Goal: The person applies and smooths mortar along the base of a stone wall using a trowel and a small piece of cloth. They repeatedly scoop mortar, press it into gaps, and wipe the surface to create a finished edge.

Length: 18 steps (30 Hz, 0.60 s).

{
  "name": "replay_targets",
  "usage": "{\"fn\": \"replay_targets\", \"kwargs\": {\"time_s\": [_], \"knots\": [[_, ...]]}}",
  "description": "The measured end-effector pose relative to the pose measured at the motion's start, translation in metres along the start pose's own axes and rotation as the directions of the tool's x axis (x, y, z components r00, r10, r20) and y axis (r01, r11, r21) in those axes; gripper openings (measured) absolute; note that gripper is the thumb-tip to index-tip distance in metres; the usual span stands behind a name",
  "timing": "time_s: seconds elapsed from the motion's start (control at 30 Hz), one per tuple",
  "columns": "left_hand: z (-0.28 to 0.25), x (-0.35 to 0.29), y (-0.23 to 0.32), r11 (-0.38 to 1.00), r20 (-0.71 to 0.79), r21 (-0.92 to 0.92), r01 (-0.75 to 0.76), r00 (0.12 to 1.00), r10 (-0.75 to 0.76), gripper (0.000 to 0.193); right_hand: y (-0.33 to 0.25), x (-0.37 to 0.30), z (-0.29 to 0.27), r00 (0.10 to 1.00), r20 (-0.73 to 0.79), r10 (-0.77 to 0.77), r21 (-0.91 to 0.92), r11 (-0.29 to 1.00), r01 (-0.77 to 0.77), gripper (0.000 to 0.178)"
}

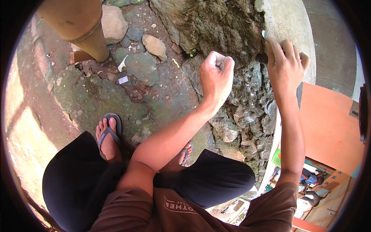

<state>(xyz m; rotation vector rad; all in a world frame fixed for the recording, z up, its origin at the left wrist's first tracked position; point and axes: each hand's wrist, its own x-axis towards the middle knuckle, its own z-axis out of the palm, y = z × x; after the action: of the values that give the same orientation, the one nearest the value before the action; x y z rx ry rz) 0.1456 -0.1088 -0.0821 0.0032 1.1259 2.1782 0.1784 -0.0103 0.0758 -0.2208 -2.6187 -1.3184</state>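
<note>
While the person stands on the stony ground [96,96] in sandals, both arms reach toward the rough rock wall [239,100]. The left hand [216,77] is closed into a tight fist and held just before the dark, mossy face of the wall; if something small is inside the fist, I cannot tell. The right hand [285,65] lies at the upper edge of the rock, where it meets a pale concrete slab [293,23], and its fingers are pressed together around a small pale object [264,34] that only peeks out above the fingertip.

I think the small object could slip, because so little of it is held and the stone there is uneven. The knuckles could also scrape on the sharp rock if the fist moves closer.

Around them, a thick bamboo post [83,27] stands at the upper left corner of the ground, with loose stones [154,45] and a white scrap [123,79] near it. The left foot [108,137] stands close under the wall. At the lower right, beyond an orange wall [328,123], other people are far below.
</note>
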Motion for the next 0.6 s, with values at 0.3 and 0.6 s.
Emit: {"fn": "replay_targets", "kwargs": {"time_s": [0.3, 0.6], "knots": [[0.006, -0.013, -0.001, 0.993, 0.086, 0.087, 0.085, 0.992, -0.092, 0.019, 0.004, 0.011, 0.002, 0.995, -0.101, 0.023, -0.035, 0.999, -0.027, 0.025], [0.007, -0.029, -0.002, 0.993, 0.106, 0.077, 0.092, 0.989, -0.1, 0.02, -0.011, -0.014, 0.002, 0.991, -0.089, 0.1, -0.016, 0.995, -0.102, 0.014]]}}
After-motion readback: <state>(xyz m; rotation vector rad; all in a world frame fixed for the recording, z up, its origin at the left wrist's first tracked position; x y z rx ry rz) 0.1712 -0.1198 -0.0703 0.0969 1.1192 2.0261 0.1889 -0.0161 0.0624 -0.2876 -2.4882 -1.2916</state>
